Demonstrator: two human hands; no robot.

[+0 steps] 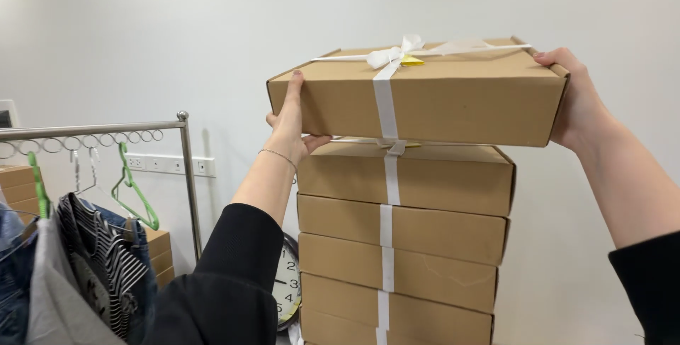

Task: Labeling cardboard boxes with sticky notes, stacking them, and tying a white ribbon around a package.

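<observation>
A flat brown cardboard box (453, 97) tied with a white ribbon and bow is held up at head height. My left hand (289, 122) grips its left end, fingers up the side and thumb under it. My right hand (577, 100) clasps its right end. The box hovers just above a stack of several similar ribboned boxes (425, 224), slightly tilted and offset from it.
A metal clothes rack (106, 132) with green hangers, striped and denim garments stands at the left. A round wall clock (287, 285) leans behind my left arm. More brown boxes (159, 249) sit low by the white wall, below a strip of sockets.
</observation>
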